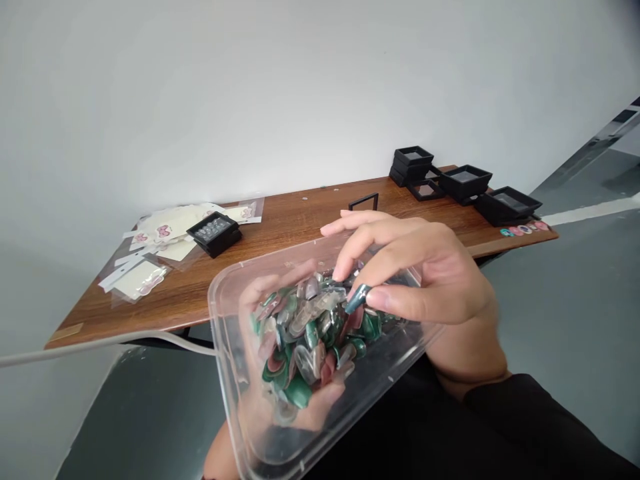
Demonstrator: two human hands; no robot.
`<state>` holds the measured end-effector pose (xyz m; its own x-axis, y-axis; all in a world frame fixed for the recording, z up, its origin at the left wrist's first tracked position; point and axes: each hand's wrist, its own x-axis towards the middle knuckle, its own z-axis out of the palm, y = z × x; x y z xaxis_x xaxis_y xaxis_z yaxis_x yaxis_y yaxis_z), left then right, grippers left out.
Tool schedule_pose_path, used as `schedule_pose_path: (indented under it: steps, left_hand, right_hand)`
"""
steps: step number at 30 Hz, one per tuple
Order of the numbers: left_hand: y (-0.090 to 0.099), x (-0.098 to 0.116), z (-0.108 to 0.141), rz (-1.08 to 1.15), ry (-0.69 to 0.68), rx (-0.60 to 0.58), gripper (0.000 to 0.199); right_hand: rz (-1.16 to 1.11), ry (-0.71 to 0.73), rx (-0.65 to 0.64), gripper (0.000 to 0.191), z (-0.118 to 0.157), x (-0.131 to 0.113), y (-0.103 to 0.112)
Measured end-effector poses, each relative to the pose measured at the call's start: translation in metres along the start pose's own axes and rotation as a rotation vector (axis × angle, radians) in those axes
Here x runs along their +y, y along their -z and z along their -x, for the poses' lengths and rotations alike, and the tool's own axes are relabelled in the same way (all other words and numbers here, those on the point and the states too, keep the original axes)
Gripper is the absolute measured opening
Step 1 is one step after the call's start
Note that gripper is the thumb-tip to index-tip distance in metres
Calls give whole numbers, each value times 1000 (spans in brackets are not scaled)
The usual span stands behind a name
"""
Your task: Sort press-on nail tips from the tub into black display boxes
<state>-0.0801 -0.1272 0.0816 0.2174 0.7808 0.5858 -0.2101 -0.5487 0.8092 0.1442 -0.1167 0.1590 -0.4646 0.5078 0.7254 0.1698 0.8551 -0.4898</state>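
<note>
A clear plastic container [370, 387] is tilted in front of me, holding a heap of loose press-on nails [313, 333] in green, pink, grey and clear tones. My left hand [250, 400] supports it from below and shows through the see-through plastic, its fingers curled round the underside. Over the container's far right part, my right hand [420, 267] pinches one dark teal press-on nail [357, 299] between thumb and index finger. The other fingers of that hand are bent above the heap.
A wooden table [290, 230] stands against the wall. On its left lie cards in clear sleeves [175, 230] and a black box [214, 233] of small clear pieces. Several black boxes [465, 180] stand at right, near round stickers [524, 230]. A white cable [150, 337] runs along the front.
</note>
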Motion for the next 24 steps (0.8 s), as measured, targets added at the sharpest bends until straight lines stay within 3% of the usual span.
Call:
schedule_pose_path:
  steps: [5, 16, 24]
  left_hand:
    - [8, -7, 1, 8, 7, -92, 88]
    - [-3, -20, 5, 297, 197, -65, 89]
    - [-9, -37, 2, 334, 144, -121, 88]
  right_hand:
    - [-82, 45, 106, 10, 3, 11, -2]
    - [-294, 58, 364, 8, 8, 25, -10]
    - [-362, 7, 459, 6, 15, 35, -7]
